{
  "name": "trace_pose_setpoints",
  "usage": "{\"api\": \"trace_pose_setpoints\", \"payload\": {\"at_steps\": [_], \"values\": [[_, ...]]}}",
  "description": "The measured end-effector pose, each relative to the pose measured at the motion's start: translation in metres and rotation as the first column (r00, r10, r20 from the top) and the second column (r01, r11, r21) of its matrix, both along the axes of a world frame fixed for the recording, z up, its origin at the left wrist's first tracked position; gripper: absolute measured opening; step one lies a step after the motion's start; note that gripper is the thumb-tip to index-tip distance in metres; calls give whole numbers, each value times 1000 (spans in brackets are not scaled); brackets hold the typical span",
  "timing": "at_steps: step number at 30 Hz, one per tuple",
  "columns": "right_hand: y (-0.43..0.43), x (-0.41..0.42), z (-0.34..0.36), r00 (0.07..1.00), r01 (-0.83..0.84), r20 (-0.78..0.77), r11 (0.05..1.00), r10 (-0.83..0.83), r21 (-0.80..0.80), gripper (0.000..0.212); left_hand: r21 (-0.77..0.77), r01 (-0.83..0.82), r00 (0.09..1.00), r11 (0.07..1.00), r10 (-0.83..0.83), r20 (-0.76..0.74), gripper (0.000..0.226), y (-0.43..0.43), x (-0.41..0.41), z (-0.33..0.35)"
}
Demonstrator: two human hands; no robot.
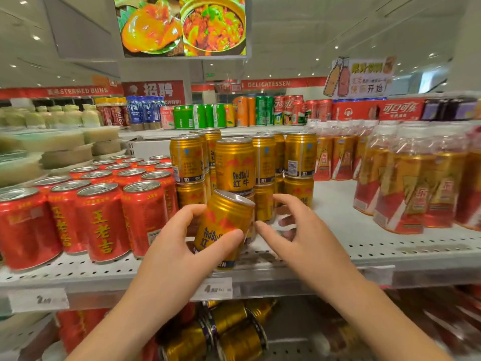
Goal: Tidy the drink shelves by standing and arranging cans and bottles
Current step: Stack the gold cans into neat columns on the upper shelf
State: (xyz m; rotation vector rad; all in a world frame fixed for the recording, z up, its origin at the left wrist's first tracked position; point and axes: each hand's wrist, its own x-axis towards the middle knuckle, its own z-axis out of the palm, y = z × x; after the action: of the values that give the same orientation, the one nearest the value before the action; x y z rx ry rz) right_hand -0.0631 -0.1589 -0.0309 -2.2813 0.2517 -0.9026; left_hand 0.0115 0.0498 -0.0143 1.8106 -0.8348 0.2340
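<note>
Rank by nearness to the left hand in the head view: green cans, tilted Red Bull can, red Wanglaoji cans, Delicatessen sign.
1. Tilted Red Bull can, gripped by the left hand.
2. Red Wanglaoji cans, beside it, left.
3. Green cans, far shelf.
4. Delicatessen sign, back wall.

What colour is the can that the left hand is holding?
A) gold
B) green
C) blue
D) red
A: the left hand grips a gold can, tilted, in front of the stacked gold ones; the red cans stand untouched beside it on the shelf.
</note>
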Motion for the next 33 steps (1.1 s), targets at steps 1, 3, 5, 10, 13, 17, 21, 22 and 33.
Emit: {"api": "trace_pose_setpoints", "payload": {"at_steps": [1, 3, 5, 10, 13, 17, 21, 22, 33], "values": [[-11, -11, 0, 998, 38, 45, 999, -39, 27, 50, 10, 25, 1000, 1000, -25, 0, 54, -7, -5, 2], [-33, -32, 3, 986, 93, 130, 992, -104, 85, 28, 11, 88, 996, 996, -88, -15, 55, -28, -17, 6], [-51, -49, 4, 970, 115, 201, 986, -138, 121, 15, 2, 157, 987, 988, -157, -40, 51, -55, -26, 9], [-81, -83, -1, 957, 91, 263, 987, -124, 132, 20, 84, 158, 981, 984, -147, -124, 58, -145, -35, 9], [-99, -98, -3, 956, 54, 282, 994, -80, 97, 20, 102, 136, 986, 985, -124, -112, 62, -196, -34, 11], [-128, -113, -3, 980, -53, 195, 998, 45, 39, 19, 179, 45, 990, 983, -20, -139, 55, -247, -25, 10], [-158, -120, -5, 984, -173, 38, 984, 172, 35, 17, 214, -48, 986, 976, 80, -144, 56, -279, -18, 7], [-164, -121, -6, 982, -191, 0, 982, 191, 8, 17, 220, -61, 985, 974, 94, -142, 57, -283, -18, 6], [-175, -110, 0, 926, -367, -130, 926, 354, -90, 15, 276, -219, 975, 936, 205, 81, 46, -259, -50, -4]]}}
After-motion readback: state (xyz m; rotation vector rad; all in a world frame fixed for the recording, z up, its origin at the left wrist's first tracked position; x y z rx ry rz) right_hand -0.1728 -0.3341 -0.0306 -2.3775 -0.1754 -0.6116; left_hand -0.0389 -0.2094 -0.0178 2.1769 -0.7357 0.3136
